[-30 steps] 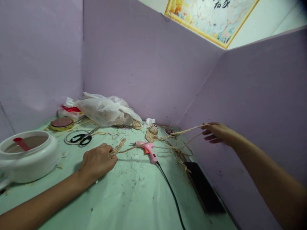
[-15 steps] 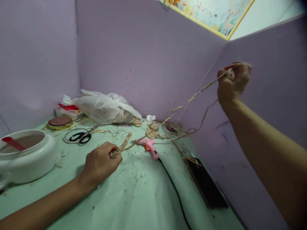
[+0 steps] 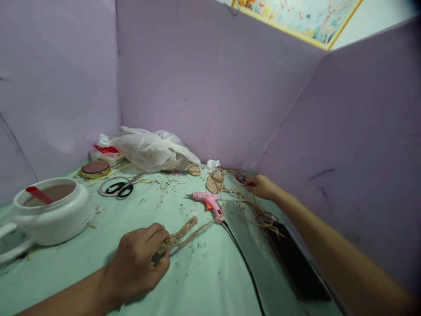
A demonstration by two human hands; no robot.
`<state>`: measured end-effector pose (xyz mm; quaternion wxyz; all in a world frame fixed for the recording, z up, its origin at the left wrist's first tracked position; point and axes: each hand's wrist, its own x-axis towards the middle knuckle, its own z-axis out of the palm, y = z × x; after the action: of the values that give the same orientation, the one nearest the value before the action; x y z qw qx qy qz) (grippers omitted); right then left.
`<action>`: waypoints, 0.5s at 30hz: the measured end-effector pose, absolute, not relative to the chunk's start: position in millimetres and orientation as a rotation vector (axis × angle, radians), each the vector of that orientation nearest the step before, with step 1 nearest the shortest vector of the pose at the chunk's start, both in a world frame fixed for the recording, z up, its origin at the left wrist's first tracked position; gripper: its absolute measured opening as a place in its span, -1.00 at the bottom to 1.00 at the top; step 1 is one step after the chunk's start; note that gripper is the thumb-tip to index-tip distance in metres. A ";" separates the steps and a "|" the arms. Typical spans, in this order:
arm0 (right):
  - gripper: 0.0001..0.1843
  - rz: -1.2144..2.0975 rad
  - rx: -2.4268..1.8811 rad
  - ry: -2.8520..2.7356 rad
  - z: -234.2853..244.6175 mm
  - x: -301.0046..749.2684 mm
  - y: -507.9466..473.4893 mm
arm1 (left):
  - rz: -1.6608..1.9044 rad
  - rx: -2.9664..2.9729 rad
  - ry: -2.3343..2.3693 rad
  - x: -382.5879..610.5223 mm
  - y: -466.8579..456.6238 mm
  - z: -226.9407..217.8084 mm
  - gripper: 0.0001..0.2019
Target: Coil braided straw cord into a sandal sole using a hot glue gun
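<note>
Centrally, the relation of note lies between the left hand [image 3: 141, 259] and a folded strip of tan, braided plant fibre [image 3: 187, 229]. The left hand pinches the strip's near end between thumb and curled fingers; the strip projects to the hand's right and away from the wearer, its long axis slanting toward a pink glue gun with an orange trigger [image 3: 210, 199]. A thinner braided tail [image 3: 204, 229] leads from the strip toward the gun's handle. The left hand is clearly the nearer of the two to the strip. The right hand [image 3: 262, 186] is well apart, at the foot of the right-hand wall, its fingers bent beside a small, dark, round object [image 3: 240, 178]; whether they grip anything is not discernible. Just below that hand lies a loose tangle of tan fibre cord [image 3: 259, 215], partly over a flat black rectangular slab [image 3: 299, 267]. The surface is a pale green, scrap-flecked tabletop [image 3: 197, 281], bounded by lilac walls [image 3: 197, 79]; a squat white pot [image 3: 54, 221] stands at left, beyond it black-handled scissors [image 3: 125, 188].
</note>
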<state>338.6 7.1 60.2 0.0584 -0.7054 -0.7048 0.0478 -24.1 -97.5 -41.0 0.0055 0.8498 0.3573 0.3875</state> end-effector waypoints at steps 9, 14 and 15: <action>-0.67 0.545 -2.039 -2.217 38.6 235.4 -9.7 | 1.429 2.796 0.675 -17.3 -110.0 -29.5 -0.80; -0.68 0.807 -2.218 -2.185 41.6 261.0 -22.7 | 1.508 2.776 0.495 -8.8 -118.1 -25.5 -0.76; -0.68 0.819 -2.270 -2.165 42.2 266.7 -25.1 | 1.510 2.776 0.488 -5.4 -119.9 -24.6 -0.77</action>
<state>266.7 -25.1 42.2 -0.0501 -0.6993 -0.6670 0.2522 -5.4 -119.9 -24.6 -0.0283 0.8678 0.1526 0.4721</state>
